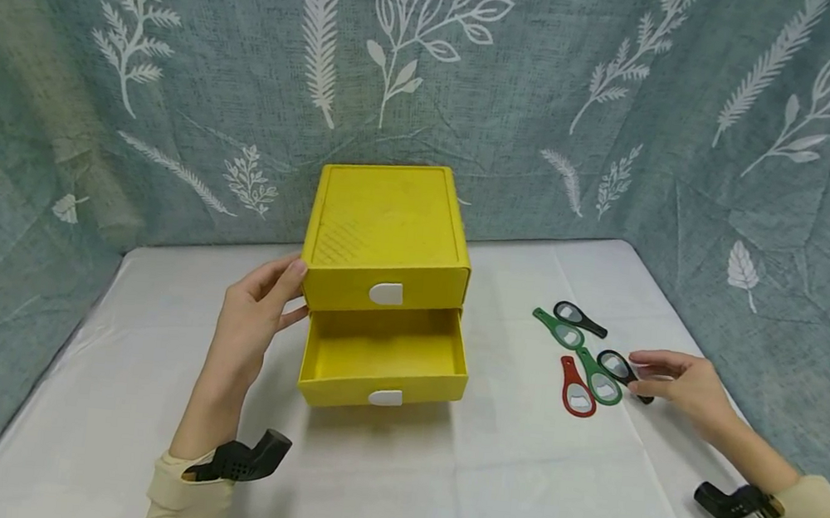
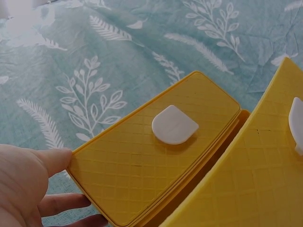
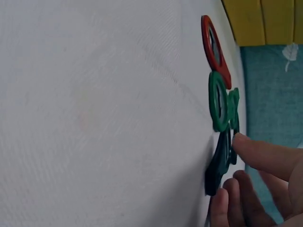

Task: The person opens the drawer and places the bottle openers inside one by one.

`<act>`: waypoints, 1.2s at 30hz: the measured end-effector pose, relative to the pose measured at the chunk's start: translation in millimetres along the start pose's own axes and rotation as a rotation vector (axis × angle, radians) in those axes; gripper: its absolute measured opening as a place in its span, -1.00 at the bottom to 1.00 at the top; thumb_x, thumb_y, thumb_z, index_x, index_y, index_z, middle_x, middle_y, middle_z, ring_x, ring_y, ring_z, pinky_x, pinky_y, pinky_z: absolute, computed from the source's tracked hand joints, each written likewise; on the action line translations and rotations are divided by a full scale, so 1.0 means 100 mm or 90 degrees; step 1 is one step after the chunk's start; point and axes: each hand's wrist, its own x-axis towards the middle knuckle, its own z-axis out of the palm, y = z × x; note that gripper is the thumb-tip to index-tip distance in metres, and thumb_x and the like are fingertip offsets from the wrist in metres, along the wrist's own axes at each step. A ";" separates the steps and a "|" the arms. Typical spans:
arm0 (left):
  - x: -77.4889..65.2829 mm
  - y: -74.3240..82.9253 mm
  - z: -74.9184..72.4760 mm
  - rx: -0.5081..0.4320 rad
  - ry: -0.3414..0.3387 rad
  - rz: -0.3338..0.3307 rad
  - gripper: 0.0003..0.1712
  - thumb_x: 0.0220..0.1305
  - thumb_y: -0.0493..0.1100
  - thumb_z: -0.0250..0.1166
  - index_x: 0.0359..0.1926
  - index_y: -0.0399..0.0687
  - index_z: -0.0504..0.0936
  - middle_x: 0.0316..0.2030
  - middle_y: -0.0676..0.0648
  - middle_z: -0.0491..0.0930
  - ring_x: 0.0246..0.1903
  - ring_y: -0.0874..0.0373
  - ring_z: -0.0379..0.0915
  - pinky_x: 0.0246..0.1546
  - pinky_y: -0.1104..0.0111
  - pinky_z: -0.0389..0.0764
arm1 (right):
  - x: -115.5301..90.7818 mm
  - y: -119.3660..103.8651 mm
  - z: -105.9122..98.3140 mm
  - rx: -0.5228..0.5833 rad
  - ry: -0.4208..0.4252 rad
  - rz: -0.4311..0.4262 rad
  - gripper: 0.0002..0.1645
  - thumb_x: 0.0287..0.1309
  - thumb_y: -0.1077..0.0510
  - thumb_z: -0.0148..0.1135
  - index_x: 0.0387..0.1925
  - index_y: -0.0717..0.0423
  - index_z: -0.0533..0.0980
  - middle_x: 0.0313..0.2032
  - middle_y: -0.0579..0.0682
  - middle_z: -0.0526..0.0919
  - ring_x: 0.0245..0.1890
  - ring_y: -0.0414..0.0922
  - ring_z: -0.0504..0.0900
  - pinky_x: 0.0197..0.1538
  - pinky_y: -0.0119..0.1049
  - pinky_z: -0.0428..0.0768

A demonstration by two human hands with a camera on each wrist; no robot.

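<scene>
White tabletop (image 1: 521,486): left hand (image 1: 252,310) rests, fingers extended, against the yellow drawer unit (image 1: 345,288); right hand (image 1: 687,391) at the nearer black bottle opener (image 1: 618,367) to its right, grasp indeterminable; sideways pull could drag the green opener (image 1: 602,385) just beside.

A yellow drawer box (image 1: 392,223) stands upright, lower drawer (image 1: 421,389) pulled out; to its right a black bottle opener (image 1: 616,365) lies slantwise.

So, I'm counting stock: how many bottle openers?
5 on the table: rear black, rear green, front red, front green, front black by the right hand. The closed drawer could hide more.
</scene>
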 end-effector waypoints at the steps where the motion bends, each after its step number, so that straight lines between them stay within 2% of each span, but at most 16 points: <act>1: 0.00 0.00 0.00 0.000 0.000 0.000 -0.26 0.35 0.25 0.17 0.38 -0.08 0.40 0.21 -0.13 0.43 0.11 0.03 0.43 0.01 0.24 0.59 | 0.01 0.01 0.00 0.015 -0.005 0.001 -0.33 -0.07 0.26 0.57 0.09 0.45 0.53 -0.13 -0.04 0.73 -0.19 -0.31 0.65 -0.30 -0.44 0.62; 5: 0.00 0.00 -0.01 -0.002 -0.001 -0.001 -0.25 0.35 0.25 0.18 0.38 -0.08 0.40 0.21 -0.13 0.43 0.11 0.04 0.44 0.01 0.25 0.59 | 0.05 0.06 0.00 0.055 -0.028 0.010 -0.28 -0.06 0.35 0.53 0.13 0.56 0.44 -0.16 -0.03 0.73 -0.22 -0.30 0.67 -0.29 -0.40 0.67; 10: 0.00 0.01 -0.01 -0.004 -0.005 0.004 -0.25 0.34 0.25 0.17 0.38 -0.10 0.41 0.19 -0.14 0.44 0.10 0.05 0.45 -0.01 0.28 0.60 | 0.09 0.10 -0.03 0.052 -0.060 0.022 -0.24 -0.03 0.35 0.51 0.18 0.57 0.38 -0.12 0.06 0.71 -0.22 -0.27 0.67 -0.28 -0.35 0.68; 14: 0.00 0.01 -0.01 -0.008 -0.005 0.006 -0.26 0.35 0.25 0.17 0.37 -0.10 0.42 0.18 -0.14 0.44 0.09 0.05 0.45 0.00 0.27 0.60 | 0.12 0.09 -0.06 0.020 -0.082 0.030 -0.26 -0.04 0.35 0.51 0.16 0.55 0.41 -0.08 0.18 0.68 -0.21 -0.25 0.67 -0.26 -0.33 0.69; 19: 0.00 0.01 -0.01 -0.009 -0.005 -0.001 -0.26 0.35 0.25 0.17 0.37 -0.09 0.42 0.19 -0.13 0.44 0.09 0.04 0.45 0.01 0.25 0.59 | 0.14 0.06 -0.13 -0.047 -0.107 0.005 -0.40 -0.08 0.37 0.52 0.02 0.56 0.50 -0.17 0.26 0.68 -0.29 -0.21 0.68 -0.32 -0.30 0.69; 36: -0.01 0.00 0.00 0.001 0.000 -0.001 -0.26 0.35 0.26 0.15 0.38 -0.06 0.40 0.20 -0.12 0.44 0.11 0.05 0.44 0.02 0.24 0.59 | 0.21 0.11 -0.17 -0.029 -0.150 -0.016 -0.36 -0.18 0.43 0.52 0.02 0.56 0.50 -0.21 0.17 0.68 -0.29 -0.17 0.65 -0.28 -0.31 0.68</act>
